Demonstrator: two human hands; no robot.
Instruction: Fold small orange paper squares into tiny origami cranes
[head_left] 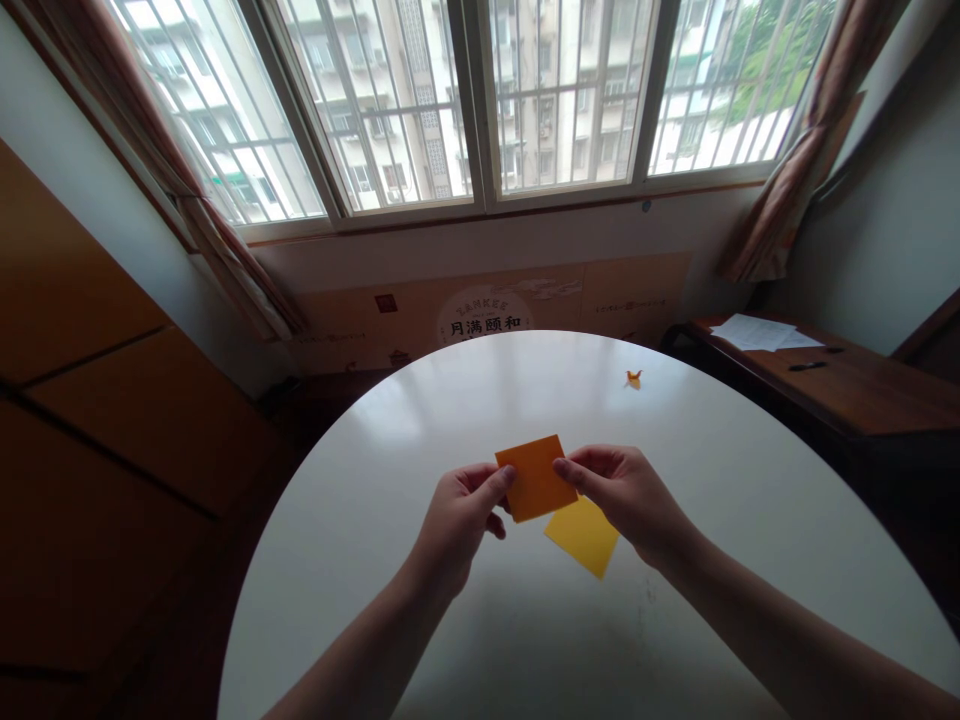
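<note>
Both my hands hold one orange paper square [534, 477] above the round white table [420, 440]. My left hand [459, 518] pinches its left edge between thumb and fingers. My right hand [624, 492] pinches its right edge the same way. Below the orange square a yellow paper square [586, 538] shows, partly hidden by my right hand; I cannot tell whether it lies on the table or is held. A small folded orange paper figure [634, 377] stands far off on the table's back right.
A dark wooden side table [862, 385] with white sheets [757, 331] and a dark pen [808, 366] stands at the right. Wooden cabinets [97, 420] fill the left. A barred window [480, 95] with curtains runs along the far wall.
</note>
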